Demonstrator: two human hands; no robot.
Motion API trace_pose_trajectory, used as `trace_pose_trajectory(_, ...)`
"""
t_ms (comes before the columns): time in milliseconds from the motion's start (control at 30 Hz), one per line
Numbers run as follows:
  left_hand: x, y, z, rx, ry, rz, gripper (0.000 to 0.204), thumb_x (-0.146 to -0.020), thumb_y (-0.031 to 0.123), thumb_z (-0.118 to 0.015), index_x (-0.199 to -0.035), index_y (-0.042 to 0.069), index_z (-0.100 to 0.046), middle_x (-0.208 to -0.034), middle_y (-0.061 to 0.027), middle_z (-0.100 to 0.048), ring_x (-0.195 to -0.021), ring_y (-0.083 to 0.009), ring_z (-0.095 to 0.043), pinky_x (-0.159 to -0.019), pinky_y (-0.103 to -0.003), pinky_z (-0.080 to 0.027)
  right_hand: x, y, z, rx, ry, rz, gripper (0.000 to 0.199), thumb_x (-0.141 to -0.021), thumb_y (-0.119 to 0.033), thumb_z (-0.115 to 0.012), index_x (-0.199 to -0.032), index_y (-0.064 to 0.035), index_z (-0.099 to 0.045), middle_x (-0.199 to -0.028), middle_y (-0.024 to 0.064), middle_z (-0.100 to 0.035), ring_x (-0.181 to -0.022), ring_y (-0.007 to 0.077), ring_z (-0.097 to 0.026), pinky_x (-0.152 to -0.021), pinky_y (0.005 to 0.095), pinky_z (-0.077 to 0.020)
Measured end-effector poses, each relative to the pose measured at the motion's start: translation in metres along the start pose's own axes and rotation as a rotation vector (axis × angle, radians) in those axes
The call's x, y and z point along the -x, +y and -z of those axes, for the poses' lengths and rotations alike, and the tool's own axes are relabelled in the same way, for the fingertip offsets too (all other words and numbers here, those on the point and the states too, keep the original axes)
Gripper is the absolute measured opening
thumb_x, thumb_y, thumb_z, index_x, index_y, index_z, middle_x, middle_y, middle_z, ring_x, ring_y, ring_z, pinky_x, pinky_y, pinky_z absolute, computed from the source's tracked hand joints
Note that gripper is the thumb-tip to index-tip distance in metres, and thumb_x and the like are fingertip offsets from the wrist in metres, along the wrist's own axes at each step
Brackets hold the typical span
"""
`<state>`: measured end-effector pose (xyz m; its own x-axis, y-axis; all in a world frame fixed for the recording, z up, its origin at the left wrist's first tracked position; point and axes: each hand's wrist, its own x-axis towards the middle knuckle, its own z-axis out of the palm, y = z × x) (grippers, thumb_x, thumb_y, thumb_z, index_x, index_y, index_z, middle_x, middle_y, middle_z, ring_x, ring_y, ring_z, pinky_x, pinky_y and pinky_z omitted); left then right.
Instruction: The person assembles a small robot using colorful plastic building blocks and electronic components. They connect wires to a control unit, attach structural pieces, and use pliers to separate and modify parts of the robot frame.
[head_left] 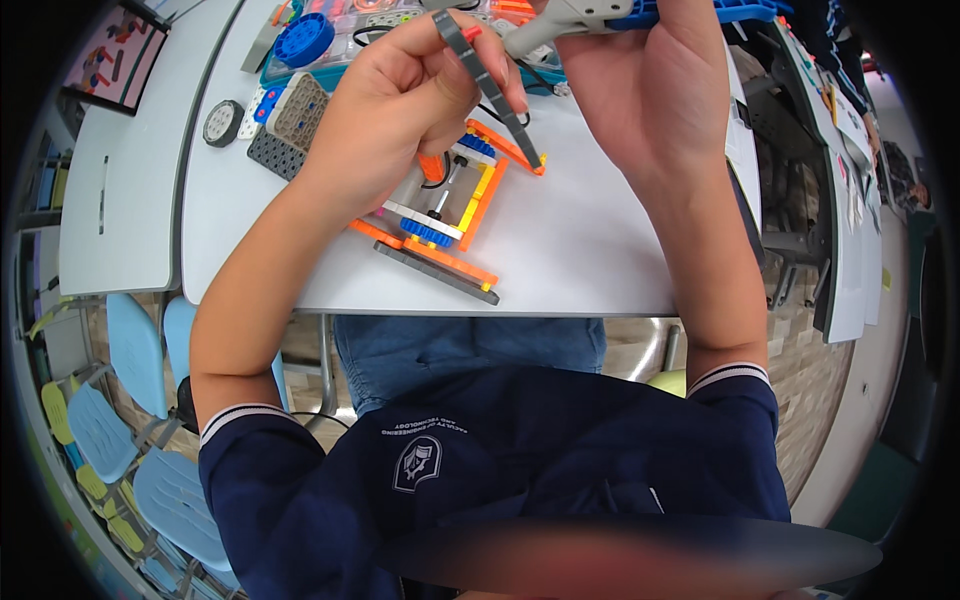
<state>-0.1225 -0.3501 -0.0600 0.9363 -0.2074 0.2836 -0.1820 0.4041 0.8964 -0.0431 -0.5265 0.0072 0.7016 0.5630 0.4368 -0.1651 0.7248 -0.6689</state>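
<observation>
In my left hand (395, 115), fingers closed, is a dark grey toy-construction beam (492, 88), slanting down to the right, with a small red peg by its upper part. My raised right hand (645, 105) shows its palm, with a grey and blue piece (580, 14) across it at the top edge. Its fingers are cut off there, and I cannot make out the piece's kind. Below my left hand, partly hidden by it, a block-built frame (487, 190) of orange, yellow and white beams with blue gears lies on the white table (600, 250).
Beyond my hands stands a teal-edged parts box with a blue wheel (303, 40). Left of my left hand lie a black-rimmed wheel (222, 123) and a beige block (298, 105) on dark grey plates. Light blue chairs (135, 350) stand at lower left.
</observation>
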Motion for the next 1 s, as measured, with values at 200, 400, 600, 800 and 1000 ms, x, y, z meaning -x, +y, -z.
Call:
trace_pose_trajectory(200, 0.000, -0.003, 0.010, -0.001, 0.040, -0.038, 0.006, -0.107, 0.016, -0.056, -0.107, 0.010, -0.056, -0.104, -0.0066, -0.063, -0.052, -0.0009, -0.024, -0.049, -0.018, -0.022, -0.007, 0.004, -0.006, 0.038, -0.030, 0.060, 0.076, -0.100, -0.065, -0.053, -0.121, 0.0076, -0.051, -0.116, 0.0197, -0.059, -0.117, 0.0277, -0.062, -0.105, 0.0366, -0.0516)
trace_pose_trajectory(400, 0.002, -0.004, 0.008, -0.042, 0.071, -0.033, 0.008, -0.106, 0.017, -0.058, -0.106, 0.009, -0.059, -0.105, -0.0074, -0.064, -0.053, -0.0010, -0.026, -0.049, -0.018, -0.023, -0.003, 0.005, -0.009, 0.034, -0.014, -0.066, 0.085, -0.096, -0.073, -0.051, -0.122, 0.0082, -0.055, -0.118, 0.0217, -0.061, -0.115, 0.0246, -0.062, -0.103, 0.0346, -0.0517)
trace_pose_trajectory(600, 0.004, -0.006, 0.008, -0.089, 0.034, -0.017, 0.012, -0.104, 0.020, -0.062, -0.105, 0.008, -0.060, -0.103, -0.0076, -0.065, -0.054, -0.0016, -0.027, -0.050, -0.019, -0.023, -0.005, 0.003, -0.020, 0.167, 0.041, -0.093, 0.083, -0.098, -0.072, -0.049, -0.120, 0.0070, -0.057, -0.111, 0.0214, -0.064, -0.111, 0.0225, -0.064, -0.101, 0.0334, -0.0527)
trace_pose_trajectory(800, 0.004, -0.005, 0.009, -0.050, 0.034, -0.013, 0.009, -0.105, 0.018, -0.060, -0.107, 0.009, -0.060, -0.102, -0.0069, -0.065, -0.054, -0.0013, -0.027, -0.050, -0.018, -0.023, -0.007, 0.009, -0.022, 0.341, 0.062, 0.148, 0.065, -0.101, -0.064, -0.050, -0.108, -0.0004, -0.059, -0.104, 0.0173, -0.066, -0.104, 0.0250, -0.070, -0.095, 0.0342, -0.0591)
trace_pose_trajectory(1000, 0.004, -0.005, 0.009, -0.023, 0.070, -0.007, 0.009, -0.107, 0.017, -0.055, -0.109, 0.009, -0.059, -0.103, -0.0060, -0.064, -0.054, -0.0013, -0.025, -0.049, -0.019, -0.023, -0.006, 0.003, -0.012, 0.157, 0.083, -0.020, 0.068, -0.101, -0.065, -0.051, -0.109, 0.0021, -0.059, -0.105, 0.0156, -0.064, -0.104, 0.0238, -0.070, -0.093, 0.0346, -0.0588)
